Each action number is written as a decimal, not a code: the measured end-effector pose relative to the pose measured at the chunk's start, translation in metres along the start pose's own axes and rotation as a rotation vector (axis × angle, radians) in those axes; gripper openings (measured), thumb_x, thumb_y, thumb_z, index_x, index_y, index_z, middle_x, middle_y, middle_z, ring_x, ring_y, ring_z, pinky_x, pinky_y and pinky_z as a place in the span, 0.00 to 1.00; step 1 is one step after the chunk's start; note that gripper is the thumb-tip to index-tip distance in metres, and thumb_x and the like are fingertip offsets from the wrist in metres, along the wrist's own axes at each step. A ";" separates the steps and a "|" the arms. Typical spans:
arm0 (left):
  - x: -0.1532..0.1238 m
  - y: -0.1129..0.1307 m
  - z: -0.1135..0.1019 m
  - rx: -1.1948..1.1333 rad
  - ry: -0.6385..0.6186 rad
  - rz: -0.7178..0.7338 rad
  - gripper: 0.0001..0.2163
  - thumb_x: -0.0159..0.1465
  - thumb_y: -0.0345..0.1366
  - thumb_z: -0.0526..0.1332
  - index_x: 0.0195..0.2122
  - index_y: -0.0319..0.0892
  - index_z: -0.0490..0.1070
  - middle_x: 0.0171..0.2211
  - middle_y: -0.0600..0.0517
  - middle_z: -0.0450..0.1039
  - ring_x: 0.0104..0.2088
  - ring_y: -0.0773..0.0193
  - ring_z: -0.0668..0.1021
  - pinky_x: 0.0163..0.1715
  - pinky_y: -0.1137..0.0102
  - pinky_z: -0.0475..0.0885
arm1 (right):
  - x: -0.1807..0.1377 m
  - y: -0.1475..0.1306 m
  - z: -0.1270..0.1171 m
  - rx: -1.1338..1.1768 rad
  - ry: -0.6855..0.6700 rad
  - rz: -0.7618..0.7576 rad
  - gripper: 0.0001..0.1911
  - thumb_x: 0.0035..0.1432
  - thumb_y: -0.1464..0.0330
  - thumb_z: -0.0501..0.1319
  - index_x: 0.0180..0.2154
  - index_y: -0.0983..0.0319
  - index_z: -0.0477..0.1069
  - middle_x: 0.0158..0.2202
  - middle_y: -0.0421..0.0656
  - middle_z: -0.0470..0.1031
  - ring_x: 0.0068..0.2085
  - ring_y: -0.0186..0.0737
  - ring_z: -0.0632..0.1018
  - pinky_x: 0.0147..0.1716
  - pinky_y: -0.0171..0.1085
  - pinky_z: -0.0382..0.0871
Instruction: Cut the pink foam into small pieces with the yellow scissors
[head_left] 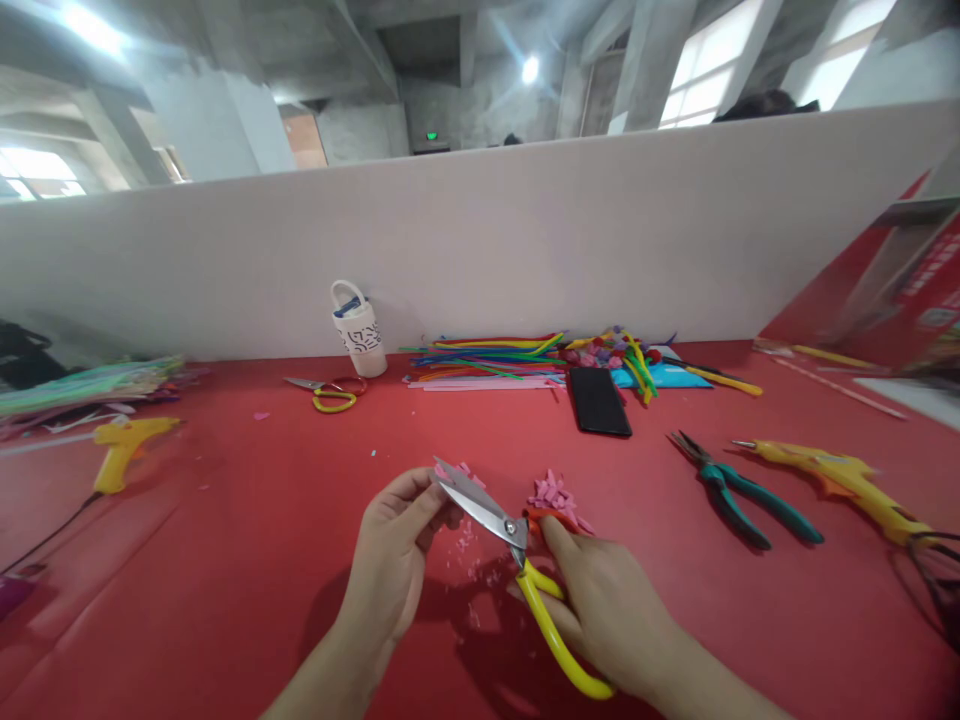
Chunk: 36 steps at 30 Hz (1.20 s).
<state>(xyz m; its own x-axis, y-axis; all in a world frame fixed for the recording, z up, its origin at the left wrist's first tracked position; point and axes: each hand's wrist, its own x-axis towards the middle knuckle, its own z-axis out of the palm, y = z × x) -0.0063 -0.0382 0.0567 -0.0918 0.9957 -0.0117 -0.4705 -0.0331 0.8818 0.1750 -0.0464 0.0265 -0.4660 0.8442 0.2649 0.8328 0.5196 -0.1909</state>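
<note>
My right hand [600,600] is closed around the yellow and red handles of a pair of scissors [495,517]. Their blades point up and left, to the fingertips of my left hand [401,535]. Those fingers pinch a small pink piece [466,474], partly hidden behind the blades; its exact shape cannot be made out. Just beyond my right hand lies a pile of pink cut strips [555,492]. Tiny pink scraps [466,538] are scattered on the red table [262,580] beneath the blades.
Right of my hands lie pliers [731,490] and a yellow glue gun [840,475]. Another glue gun [124,445] is at left. Toward the back are a second pair of scissors [330,393], a white cup [360,335], colourful pipe cleaners [487,360] and a black phone [598,402], before a white partition [480,250].
</note>
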 end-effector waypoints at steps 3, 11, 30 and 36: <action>0.000 0.000 0.001 -0.020 0.000 -0.014 0.03 0.52 0.30 0.59 0.25 0.37 0.70 0.22 0.53 0.68 0.22 0.72 0.68 0.25 0.77 0.64 | -0.001 0.001 0.003 -0.020 0.015 -0.025 0.12 0.54 0.59 0.49 0.31 0.61 0.57 0.18 0.39 0.67 0.19 0.38 0.69 0.18 0.34 0.46; 0.001 -0.001 0.000 -0.032 0.011 -0.013 0.02 0.51 0.30 0.60 0.24 0.37 0.71 0.22 0.53 0.69 0.22 0.72 0.68 0.24 0.77 0.64 | -0.001 0.000 0.002 -0.038 0.011 -0.023 0.12 0.53 0.59 0.50 0.30 0.61 0.57 0.19 0.39 0.68 0.19 0.38 0.70 0.18 0.34 0.47; 0.001 -0.001 -0.001 -0.059 -0.002 -0.025 0.02 0.51 0.30 0.60 0.26 0.39 0.72 0.23 0.54 0.70 0.23 0.73 0.69 0.25 0.77 0.64 | 0.000 0.000 0.002 -0.050 -0.003 -0.040 0.10 0.53 0.61 0.51 0.31 0.62 0.58 0.18 0.39 0.68 0.19 0.39 0.70 0.17 0.34 0.46; 0.000 -0.001 -0.001 -0.069 -0.025 -0.011 0.03 0.52 0.28 0.59 0.26 0.37 0.72 0.23 0.53 0.69 0.22 0.73 0.69 0.24 0.78 0.64 | -0.002 0.000 0.003 -0.048 -0.008 -0.036 0.10 0.53 0.61 0.51 0.30 0.61 0.57 0.18 0.39 0.69 0.19 0.39 0.70 0.18 0.34 0.46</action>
<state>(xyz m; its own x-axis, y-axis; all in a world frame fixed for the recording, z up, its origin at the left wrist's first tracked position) -0.0071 -0.0381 0.0556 -0.0652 0.9978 -0.0084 -0.5309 -0.0275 0.8470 0.1750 -0.0472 0.0229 -0.4983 0.8261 0.2633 0.8287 0.5430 -0.1354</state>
